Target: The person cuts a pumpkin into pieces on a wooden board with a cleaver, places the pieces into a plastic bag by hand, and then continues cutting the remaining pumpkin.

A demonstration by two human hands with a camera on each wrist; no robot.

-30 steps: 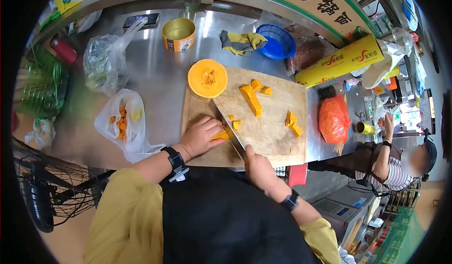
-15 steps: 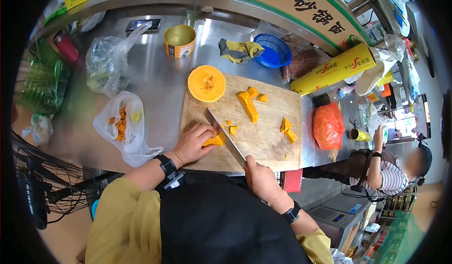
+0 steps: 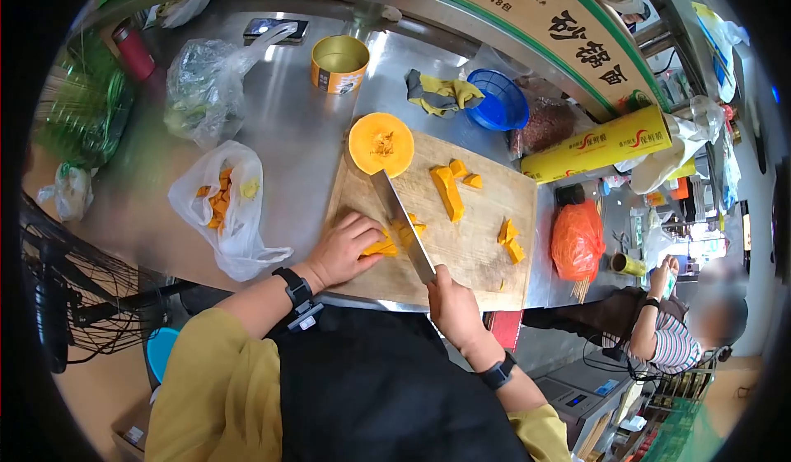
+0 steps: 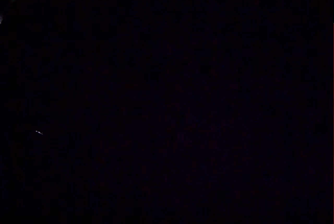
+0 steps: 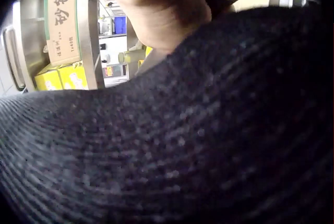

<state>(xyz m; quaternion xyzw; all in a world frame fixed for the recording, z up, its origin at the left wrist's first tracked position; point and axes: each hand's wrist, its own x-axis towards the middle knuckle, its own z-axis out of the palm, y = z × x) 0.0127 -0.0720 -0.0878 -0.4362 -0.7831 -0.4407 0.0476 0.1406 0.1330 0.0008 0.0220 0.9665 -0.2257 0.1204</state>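
Note:
My right hand (image 3: 455, 307) grips the handle of a kitchen knife (image 3: 394, 206), its broad blade slanting up and left over the wooden cutting board (image 3: 465, 260). The blade's far end overlaps the lower rim of a halved pumpkin (image 3: 381, 142) in the head view. Left of the blade, my left hand (image 3: 342, 249) holds a pumpkin piece (image 3: 382, 245) against the board, fingertips bent over it. Small cut bits (image 3: 420, 228) show just right of the blade, partly hidden. In the right wrist view, part of the right hand (image 5: 162, 10) shows above dark ribbed fabric. The left wrist view is nearly black.
A thick pumpkin strip (image 3: 447, 192), small chunks (image 3: 459, 168) and more pieces (image 3: 511, 242) lie on the board. To the left is a white plastic bag (image 3: 251, 243) with pumpkin chunks. Behind stand a tin (image 3: 339, 66) and a blue basket (image 3: 498, 103). An orange bag (image 3: 577, 243) sits right.
The head view has shifted slightly. The knife has moved up and left relative to the board, its far end now overlapping the halved pumpkin's rim. The left hand stays on the pumpkin piece.

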